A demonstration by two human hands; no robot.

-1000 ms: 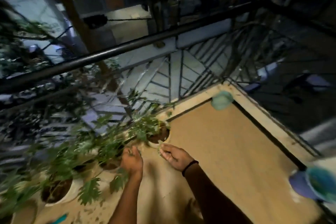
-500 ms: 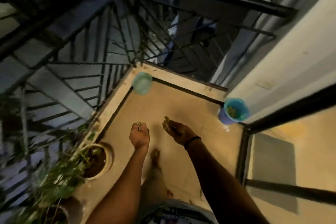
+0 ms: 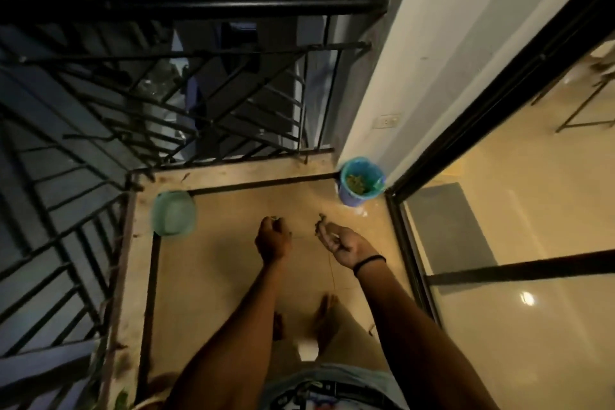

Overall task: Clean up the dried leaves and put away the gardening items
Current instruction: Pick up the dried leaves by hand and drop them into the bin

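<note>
Two small pinches of dried leaves (image 3: 321,220) are in the person's hands, held over the balcony floor (image 3: 233,276). The right hand (image 3: 346,243) is turned palm up with its fingers curled in, and a dark, crumpled scrap sticks out at the fingertips. The left hand (image 3: 273,240) is clenched into a fist with its back to the camera; a pale green bit shows at the top of the fist, though how much it holds cannot be seen. A thin black wristband (image 3: 369,261) circles the right wrist.

More leaf litter (image 3: 357,180) lies in a blue bucket (image 3: 349,199) with a teal-lined rim. It stands in the far right corner of the floor, against the white wall (image 3: 432,43), beyond the right hand and apart from it. At the far left corner a pale green bowl (image 3: 173,213), blurred, sits across the raised kerb, well apart from the left hand.

The floor is tan tile edged with a dark strip and a dirty, lighter kerb (image 3: 233,171). A black metal railing (image 3: 199,7) with slanted bars closes off the far and left sides, with dark night beyond it. On the right, a black-framed sliding glass door (image 3: 499,270) gives onto a warmly lit room with a glossy floor and a grey mat (image 3: 446,236). A socket plate (image 3: 386,121) is on the wall above the bucket. Bare feet (image 3: 327,316) stand on the tile below the arms.
</note>
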